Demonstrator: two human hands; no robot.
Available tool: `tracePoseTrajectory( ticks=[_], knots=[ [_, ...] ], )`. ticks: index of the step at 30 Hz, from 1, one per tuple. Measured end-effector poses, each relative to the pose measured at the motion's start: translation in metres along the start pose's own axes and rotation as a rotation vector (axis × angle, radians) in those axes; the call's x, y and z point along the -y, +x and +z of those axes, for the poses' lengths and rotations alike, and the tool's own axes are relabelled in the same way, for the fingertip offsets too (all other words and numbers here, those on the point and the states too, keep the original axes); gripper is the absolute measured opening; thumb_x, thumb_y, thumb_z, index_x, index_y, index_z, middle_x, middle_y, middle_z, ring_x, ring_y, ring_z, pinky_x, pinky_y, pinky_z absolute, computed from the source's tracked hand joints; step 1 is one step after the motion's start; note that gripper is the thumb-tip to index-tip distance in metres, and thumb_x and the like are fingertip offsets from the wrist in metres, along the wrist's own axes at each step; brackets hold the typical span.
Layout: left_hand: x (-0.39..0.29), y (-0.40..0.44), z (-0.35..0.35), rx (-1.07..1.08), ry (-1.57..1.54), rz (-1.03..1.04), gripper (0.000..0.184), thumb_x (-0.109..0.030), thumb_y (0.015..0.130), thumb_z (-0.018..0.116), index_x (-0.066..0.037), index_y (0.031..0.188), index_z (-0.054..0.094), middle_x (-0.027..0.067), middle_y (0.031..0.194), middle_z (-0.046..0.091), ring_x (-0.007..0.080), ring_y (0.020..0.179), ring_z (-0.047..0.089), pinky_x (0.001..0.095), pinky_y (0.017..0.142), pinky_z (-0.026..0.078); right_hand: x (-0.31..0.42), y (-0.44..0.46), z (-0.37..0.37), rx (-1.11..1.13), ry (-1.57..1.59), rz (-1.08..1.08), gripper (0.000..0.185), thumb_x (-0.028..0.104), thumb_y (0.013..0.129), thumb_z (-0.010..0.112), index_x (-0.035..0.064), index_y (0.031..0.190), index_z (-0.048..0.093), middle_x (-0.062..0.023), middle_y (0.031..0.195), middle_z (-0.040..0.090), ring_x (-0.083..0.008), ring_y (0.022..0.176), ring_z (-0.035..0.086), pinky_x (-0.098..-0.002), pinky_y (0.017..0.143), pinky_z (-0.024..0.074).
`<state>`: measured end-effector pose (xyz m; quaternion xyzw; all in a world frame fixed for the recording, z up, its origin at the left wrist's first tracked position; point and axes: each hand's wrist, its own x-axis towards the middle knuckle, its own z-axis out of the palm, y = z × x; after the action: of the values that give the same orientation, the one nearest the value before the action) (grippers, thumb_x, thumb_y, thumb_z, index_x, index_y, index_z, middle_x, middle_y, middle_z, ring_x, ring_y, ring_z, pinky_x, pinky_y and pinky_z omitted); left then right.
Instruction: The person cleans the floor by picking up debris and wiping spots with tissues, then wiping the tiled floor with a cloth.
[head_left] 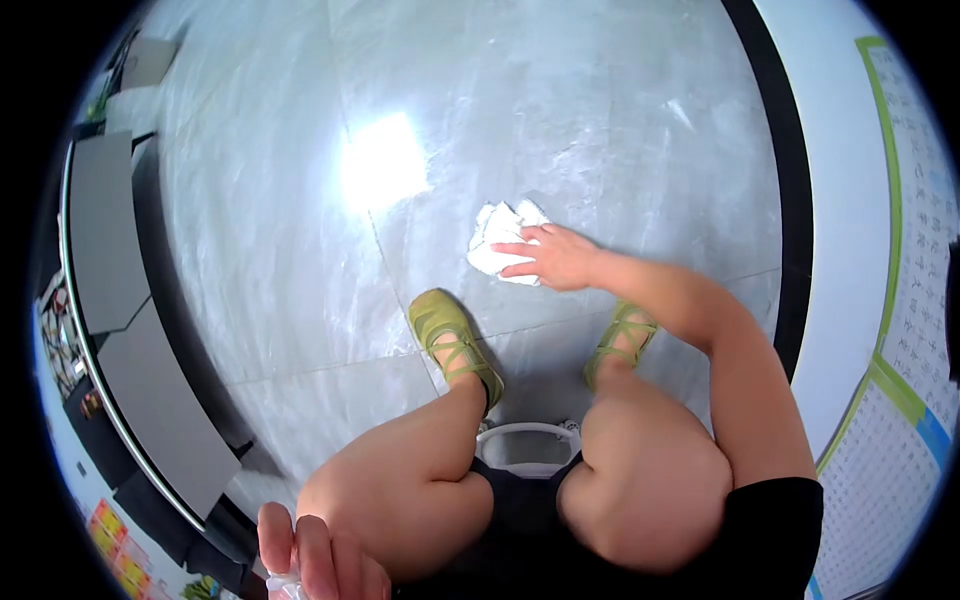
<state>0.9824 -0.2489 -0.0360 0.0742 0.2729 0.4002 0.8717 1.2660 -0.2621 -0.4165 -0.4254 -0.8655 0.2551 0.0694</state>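
Observation:
A crumpled white cloth (497,243) lies on the grey floor in front of my feet. My right hand (558,257) rests on its right side, palm down, with the fingers stretched out and spread over the fabric. At the bottom left, near my knee, my left hand (325,562) has its fingers curled around something clear and whitish (284,582). Most of that object is cut off by the frame's edge, so its kind cannot be made out.
Green shoes (447,325) are on my feet, on either side below the cloth. Between my legs shows a white curved stool rim (527,428). A grey-fronted cabinet (105,235) runs along the left; a white wall with posters (915,200) and black skirting (792,200) bounds the right.

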Motion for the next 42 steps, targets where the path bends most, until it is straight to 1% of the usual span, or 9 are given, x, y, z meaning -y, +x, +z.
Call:
tracePoseTrajectory(
  ticks=[9,16,23,25,29,32,35,36,42],
  knots=[
    [0.025,0.018,0.034,-0.097,0.075,-0.117,0.007,-0.012,0.089,0.051,-0.007,0.090,0.046,0.0098,0.083,0.048,0.0201,0.068,0.046,0.0293,0.055,0.045,-0.124,-0.041,-0.060,-0.458,-0.121,0.942,0.055,0.010,0.076,0.053,0.0281,0.128,0.050,0.0004,0.142,0.036,-0.0269,0.104,0.050,-0.0371,0.093,0.0415],
    [0.023,0.013,0.027,-0.093,0.152,-0.091,0.008,-0.012,0.094,0.041,-0.009,0.099,0.036,0.0080,0.085,0.044,0.0181,0.065,0.043,0.0253,0.052,0.043,-0.020,-0.135,-0.011,-0.291,-0.039,0.674,0.055,0.011,0.073,0.056,0.0277,0.125,0.053,-0.0017,0.142,0.035,-0.0298,0.112,0.043,-0.0385,0.095,0.0387],
    [0.033,0.038,0.045,-0.091,0.089,-0.159,0.009,-0.011,0.094,0.040,-0.008,0.088,0.045,0.0074,0.079,0.045,0.0177,0.065,0.043,0.0256,0.052,0.041,-0.014,-0.240,0.050,-0.919,-0.148,1.713,0.053,0.017,0.074,0.057,0.0230,0.126,0.052,-0.0038,0.142,0.034,-0.0340,0.122,0.036,-0.0460,0.100,0.0326],
    [0.035,0.041,0.044,-0.081,0.087,-0.163,0.010,-0.012,0.095,0.039,-0.008,0.088,0.045,0.0069,0.079,0.045,0.0175,0.065,0.043,0.0256,0.052,0.041,-0.042,-0.211,0.029,-0.486,-0.218,1.845,0.054,0.021,0.077,0.055,0.0207,0.130,0.047,-0.0068,0.142,0.034,-0.0336,0.128,0.029,-0.0489,0.102,0.0286],
    [0.041,0.048,0.048,-0.076,0.109,-0.185,0.011,-0.013,0.095,0.038,-0.008,0.088,0.045,0.0062,0.079,0.045,0.0174,0.065,0.043,0.0257,0.052,0.041,-0.122,-0.127,-0.009,-0.707,-0.214,1.481,0.053,0.025,0.083,0.048,0.0138,0.135,0.042,-0.0034,0.144,0.032,-0.0296,0.137,0.018,-0.0503,0.106,0.0192],
    [0.041,0.050,0.047,-0.111,0.146,-0.183,0.004,-0.012,0.094,0.040,-0.009,0.093,0.041,0.0066,0.082,0.044,0.0174,0.066,0.042,0.0259,0.053,0.041,-0.153,-0.063,-0.044,-0.331,-0.275,1.150,0.055,0.027,0.083,0.050,0.0136,0.135,0.042,-0.0027,0.144,0.034,-0.0285,0.136,0.021,-0.0475,0.104,0.0223],
    [0.028,0.040,0.027,-0.117,0.122,-0.168,0.012,-0.011,0.092,0.043,-0.010,0.102,0.035,0.0070,0.085,0.041,0.0172,0.066,0.041,0.0266,0.053,0.041,-0.140,-0.070,-0.050,-0.625,0.102,1.163,0.056,0.027,0.082,0.053,0.0142,0.135,0.042,-0.0024,0.143,0.035,-0.0266,0.135,0.021,-0.0443,0.103,0.0246],
    [0.026,0.040,0.024,-0.099,0.084,-0.182,0.013,-0.011,0.092,0.043,-0.010,0.102,0.036,0.0070,0.085,0.041,0.0172,0.067,0.041,0.0268,0.053,0.041,-0.136,-0.089,-0.044,-0.274,-0.329,1.033,0.057,0.026,0.080,0.055,0.0145,0.134,0.043,-0.0027,0.142,0.035,-0.0279,0.135,0.022,-0.0423,0.102,0.0260],
    [0.032,0.047,0.045,-0.070,0.073,-0.178,0.006,-0.009,0.093,0.043,-0.007,0.088,0.045,0.0070,0.080,0.046,0.0176,0.065,0.044,0.0253,0.053,0.043,-0.023,-0.244,0.057,-0.678,-0.261,1.597,0.063,0.019,0.076,0.060,0.0119,0.135,0.040,-0.0160,0.140,0.035,-0.0352,0.129,0.031,-0.0490,0.101,0.0297]
  ],
)
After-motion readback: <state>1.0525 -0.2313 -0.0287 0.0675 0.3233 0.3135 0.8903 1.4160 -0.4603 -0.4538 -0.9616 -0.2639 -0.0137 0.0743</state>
